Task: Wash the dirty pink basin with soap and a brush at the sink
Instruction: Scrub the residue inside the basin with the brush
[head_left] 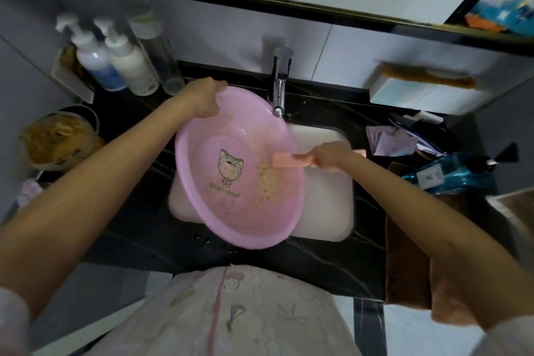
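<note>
Black marbled counter [138,240] surrounds a white sink [323,211], and the pink basin [231,211] is held tilted over the sink's left half, its inside facing the person. The left hand [206,100] grips the basin's far left rim, with fingers curled over the edge. From that grip the bowl slopes down and toward the person, and its near rim overhangs the counter edge. The right hand [326,157] is closed round the handle of a pink brush [284,159] at the basin's right rim. The brush head reaches left from the fist into the bowl, and the handle end pokes out on the fist's other side. A yellowish smear [267,182] lies on the basin's inner wall, just below the brush head. A cartoon print [229,166] sits farther left on the basin floor. A chrome tap [279,87] stands beyond both grips, its spout just over the basin's far rim. Pump bottles [115,61] stand to the left of the left hand.
</note>
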A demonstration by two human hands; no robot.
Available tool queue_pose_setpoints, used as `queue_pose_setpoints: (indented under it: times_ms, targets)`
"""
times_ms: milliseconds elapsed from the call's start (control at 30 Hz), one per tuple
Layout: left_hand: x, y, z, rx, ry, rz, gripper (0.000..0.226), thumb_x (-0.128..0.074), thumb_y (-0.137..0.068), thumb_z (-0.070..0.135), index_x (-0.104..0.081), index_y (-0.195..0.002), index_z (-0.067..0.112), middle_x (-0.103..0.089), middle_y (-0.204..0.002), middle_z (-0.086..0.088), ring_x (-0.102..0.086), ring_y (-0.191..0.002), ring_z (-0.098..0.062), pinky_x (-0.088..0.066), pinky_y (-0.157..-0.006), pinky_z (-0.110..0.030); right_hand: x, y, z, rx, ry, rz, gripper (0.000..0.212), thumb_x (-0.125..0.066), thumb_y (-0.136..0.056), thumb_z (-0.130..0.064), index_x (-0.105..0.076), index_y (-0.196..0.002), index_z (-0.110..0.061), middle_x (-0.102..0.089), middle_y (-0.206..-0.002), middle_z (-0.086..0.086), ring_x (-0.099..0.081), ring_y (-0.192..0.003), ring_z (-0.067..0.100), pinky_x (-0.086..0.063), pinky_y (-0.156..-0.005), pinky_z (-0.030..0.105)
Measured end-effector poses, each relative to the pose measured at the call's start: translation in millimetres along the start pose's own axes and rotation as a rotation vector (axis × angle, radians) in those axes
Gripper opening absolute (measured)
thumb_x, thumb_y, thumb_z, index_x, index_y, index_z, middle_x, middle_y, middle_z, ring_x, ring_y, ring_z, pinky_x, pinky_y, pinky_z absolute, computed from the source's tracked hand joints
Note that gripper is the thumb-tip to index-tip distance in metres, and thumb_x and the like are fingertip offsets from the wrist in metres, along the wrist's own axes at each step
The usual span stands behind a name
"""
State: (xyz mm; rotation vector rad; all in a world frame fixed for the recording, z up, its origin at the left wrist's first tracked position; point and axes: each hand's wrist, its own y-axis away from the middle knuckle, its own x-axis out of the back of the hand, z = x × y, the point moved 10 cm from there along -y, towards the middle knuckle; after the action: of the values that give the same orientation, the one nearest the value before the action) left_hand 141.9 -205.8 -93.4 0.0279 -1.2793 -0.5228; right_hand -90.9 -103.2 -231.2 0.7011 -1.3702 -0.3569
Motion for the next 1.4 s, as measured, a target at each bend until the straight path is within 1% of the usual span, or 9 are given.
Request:
queue_pose_setpoints:
  times_ms: [200,300,500,600,700,800,1033,1233,1400]
  targets:
    - [-0.1,-1.8,-3.9,0.011,0.032,0.053,0.040,-0.049,-0.078,-0.005,-0.056,-0.116,0.007,-0.059,-0.109,-0.021,-0.057,-0.099,-0.037,-0.046,-0.077,-0.033,-62.7,92.4,-89.7,0.083,-0.597,-0.238,0.044,-0.034,-0.100,-0.044,-0.040,-0.142,-0.031,-0.051,-0.136,-0.003,-0.051,-0.113,0.016,-0.036,-0.090,0.026]
    - [0.1,-0.1,-10.3,0.071,0.072,0.082,0.050,-0.049,-0.080,-0.005,-0.052,-0.128,0.009,-0.055,-0.123,-0.021,-0.054,-0.112,-0.037,-0.045,-0.089,-0.035,-75.8,118.7,-122.4,0.220,-0.936,-0.262,0.040,-0.046,-0.099,-0.026,-0.044,-0.138,-0.031,-0.049,-0.133,-0.010,-0.047,-0.116,0.008,-0.032,-0.100,0.017]
    - [0.7,5.5,-7.6,0.104,0.142,0.084,0.062,-0.048,-0.084,-0.005,-0.037,-0.143,0.011,-0.042,-0.144,-0.013,-0.043,-0.129,-0.030,-0.033,-0.106,-0.028,-88.9,96.1,-51.8,-0.149,-0.646,-0.060,0.047,-0.035,-0.101,-0.022,-0.030,-0.143,-0.042,-0.041,-0.147,0.006,-0.050,-0.120,0.028,-0.042,-0.091,0.030]
    - [5.0,8.0,-5.4,0.088,0.182,0.107,0.055,-0.046,-0.083,-0.008,-0.045,-0.137,0.004,-0.048,-0.138,-0.017,-0.048,-0.123,-0.031,-0.036,-0.101,-0.028,-75.0,120.0,-106.9,-0.004,-0.659,-0.049,0.047,-0.038,-0.100,-0.031,-0.028,-0.145,-0.041,-0.041,-0.147,0.004,-0.047,-0.127,0.026,-0.040,-0.100,0.030]
    - [6.5,8.8,-4.9,0.062,0.194,0.111,0.048,-0.044,-0.082,-0.010,-0.053,-0.128,-0.002,-0.054,-0.128,-0.022,-0.053,-0.116,-0.033,-0.041,-0.097,-0.031,-65.9,146.1,-130.8,0.035,-0.630,0.040,0.044,-0.036,-0.100,-0.034,-0.029,-0.143,-0.044,-0.059,-0.128,0.005,-0.056,-0.113,0.027,-0.042,-0.078,0.029]
    - [5.0,7.1,-6.3,0.052,0.200,0.105,0.044,-0.043,-0.081,-0.010,-0.055,-0.123,-0.004,-0.056,-0.125,-0.023,-0.053,-0.114,-0.035,-0.043,-0.095,-0.034,-75.3,142.4,-91.2,-0.189,-0.482,0.110,0.047,-0.033,-0.100,-0.031,-0.026,-0.145,-0.042,-0.064,-0.115,0.011,-0.060,-0.099,0.029,-0.038,-0.067,0.030]
    - [3.3,10.8,-15.3,0.046,0.279,0.106,0.034,-0.042,-0.079,-0.011,-0.059,-0.108,-0.008,-0.061,-0.109,-0.024,-0.056,-0.110,-0.034,-0.041,-0.082,-0.025,-51.6,163.8,-181.5,0.010,-0.895,0.170,0.046,-0.037,-0.100,-0.031,-0.030,-0.144,-0.043,-0.059,-0.125,0.004,-0.057,-0.109,0.023,-0.045,-0.082,0.029]
    - [4.1,18.0,-21.7,0.062,0.289,0.129,0.040,-0.042,-0.082,-0.009,-0.058,-0.118,-0.002,-0.060,-0.116,-0.022,-0.055,-0.111,-0.033,-0.043,-0.090,-0.031,-81.9,160.3,-127.1,-0.330,-0.642,0.101,0.050,-0.034,-0.100,-0.029,-0.023,-0.149,-0.035,-0.064,-0.106,0.012,-0.061,-0.090,0.029,-0.048,-0.070,0.036]
    - [6.5,20.4,-21.8,0.046,0.303,0.158,0.041,-0.041,-0.082,-0.009,-0.059,-0.118,-0.002,-0.061,-0.113,-0.020,-0.056,-0.110,-0.033,-0.044,-0.085,-0.030,-40.0,160.7,-211.6,-0.049,-1.025,0.143,0.045,-0.035,-0.101,-0.031,-0.029,-0.145,-0.041,-0.061,-0.113,0.000,-0.059,-0.098,0.019,-0.046,-0.073,0.023]
